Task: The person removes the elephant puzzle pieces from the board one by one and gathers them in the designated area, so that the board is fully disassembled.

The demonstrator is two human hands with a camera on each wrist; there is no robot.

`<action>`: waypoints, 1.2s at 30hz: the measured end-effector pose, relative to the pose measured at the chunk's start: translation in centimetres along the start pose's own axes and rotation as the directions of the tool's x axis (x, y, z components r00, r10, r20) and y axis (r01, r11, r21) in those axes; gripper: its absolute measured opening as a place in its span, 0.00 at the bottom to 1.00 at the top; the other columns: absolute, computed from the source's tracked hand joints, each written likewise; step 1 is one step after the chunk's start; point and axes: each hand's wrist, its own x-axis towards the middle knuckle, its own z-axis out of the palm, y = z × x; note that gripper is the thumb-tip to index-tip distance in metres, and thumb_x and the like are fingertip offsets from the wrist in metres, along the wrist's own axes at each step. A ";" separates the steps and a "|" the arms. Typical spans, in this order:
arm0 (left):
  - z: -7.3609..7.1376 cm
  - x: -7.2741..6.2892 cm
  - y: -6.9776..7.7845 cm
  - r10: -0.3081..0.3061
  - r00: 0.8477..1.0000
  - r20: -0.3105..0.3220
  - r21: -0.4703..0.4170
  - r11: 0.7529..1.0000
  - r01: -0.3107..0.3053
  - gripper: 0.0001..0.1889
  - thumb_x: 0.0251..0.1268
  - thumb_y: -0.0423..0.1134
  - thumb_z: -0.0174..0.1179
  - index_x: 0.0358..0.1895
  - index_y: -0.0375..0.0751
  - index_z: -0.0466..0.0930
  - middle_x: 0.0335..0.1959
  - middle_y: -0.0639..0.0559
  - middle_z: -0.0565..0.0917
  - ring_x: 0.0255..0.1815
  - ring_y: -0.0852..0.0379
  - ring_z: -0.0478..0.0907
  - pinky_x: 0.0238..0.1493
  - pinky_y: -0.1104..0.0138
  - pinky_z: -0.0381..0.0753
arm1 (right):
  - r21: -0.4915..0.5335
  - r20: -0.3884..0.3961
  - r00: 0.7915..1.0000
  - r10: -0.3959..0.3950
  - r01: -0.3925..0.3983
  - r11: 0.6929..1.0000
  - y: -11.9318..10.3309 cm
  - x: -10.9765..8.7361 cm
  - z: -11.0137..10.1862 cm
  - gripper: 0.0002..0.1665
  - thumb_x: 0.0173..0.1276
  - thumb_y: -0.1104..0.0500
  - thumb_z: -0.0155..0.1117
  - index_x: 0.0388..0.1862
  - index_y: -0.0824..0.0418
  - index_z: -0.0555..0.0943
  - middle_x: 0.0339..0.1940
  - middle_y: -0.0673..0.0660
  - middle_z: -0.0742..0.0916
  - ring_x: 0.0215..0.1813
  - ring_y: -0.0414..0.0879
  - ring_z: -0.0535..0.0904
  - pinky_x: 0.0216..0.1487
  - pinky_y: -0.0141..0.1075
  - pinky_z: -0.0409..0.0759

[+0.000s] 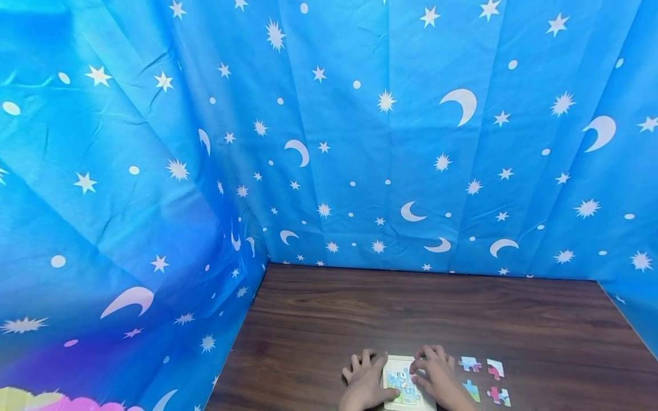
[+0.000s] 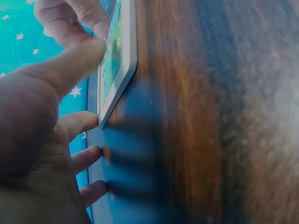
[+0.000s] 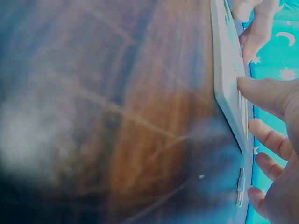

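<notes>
A jigsaw puzzle board (image 1: 426, 404) with a pale frame lies on the table between both hands. Blue and green interlocked pieces (image 1: 406, 394) cover part of its inside. My left hand (image 1: 365, 383) is at the board's left side, thumb on the pieces and the other fingers spread toward the table; in the left wrist view its index fingertip touches the frame's corner. Over the right side is my right hand (image 1: 436, 374), its thumb (image 3: 254, 88) touching the board's face and its other fingers spread near the far edge. No piece shows between its fingers.
Loose jigsaw pieces lie right of the right hand: a blue and pink one (image 1: 470, 364), a white and red one (image 1: 496, 369), a blue-green one (image 1: 471, 390) and a pink and blue one (image 1: 498, 395). A blue star-patterned cloth (image 1: 360, 142) surrounds the dark wooden table (image 1: 319, 308).
</notes>
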 end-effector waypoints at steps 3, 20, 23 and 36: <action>0.2 0.1 0.1 0.003 1.000 -0.019 0.011 1.000 -0.003 0.41 0.49 0.59 0.75 0.71 0.60 0.74 0.61 0.52 0.69 0.55 0.43 0.63 0.39 0.47 0.63 | -0.019 0.006 1.000 -0.026 0.026 0.999 0.1 0.1 -0.1 0.12 0.54 0.61 0.79 0.23 0.45 0.83 0.45 0.50 0.79 0.55 0.59 0.68 0.49 0.64 0.62; 0.1 0.3 0.9 -0.033 0.999 -0.007 0.014 0.999 0.033 0.41 0.47 0.58 0.75 0.70 0.60 0.74 0.61 0.50 0.68 0.55 0.43 0.62 0.40 0.45 0.62 | -0.095 -0.026 0.962 -0.272 0.269 0.959 0.4 0.8 -0.7 0.14 0.59 0.60 0.75 0.24 0.44 0.80 0.44 0.50 0.79 0.52 0.54 0.69 0.46 0.62 0.65; 0.1 0.2 0.8 -0.028 1.000 -0.011 0.014 0.999 0.028 0.41 0.48 0.60 0.75 0.71 0.60 0.74 0.62 0.50 0.69 0.55 0.42 0.62 0.40 0.45 0.62 | -0.101 -0.050 0.959 -0.279 0.273 0.957 0.5 0.7 -0.8 0.14 0.57 0.59 0.77 0.24 0.43 0.79 0.44 0.49 0.79 0.51 0.53 0.70 0.45 0.59 0.67; 1.6 0.0 -0.1 0.054 0.979 -0.198 0.059 0.997 -0.043 0.31 0.57 0.56 0.69 0.65 0.56 0.79 0.58 0.50 0.70 0.50 0.45 0.63 0.36 0.49 0.60 | -0.129 -0.105 0.944 -0.312 0.299 0.946 1.2 0.4 -0.5 0.15 0.53 0.59 0.79 0.23 0.43 0.79 0.43 0.50 0.80 0.50 0.53 0.71 0.41 0.52 0.68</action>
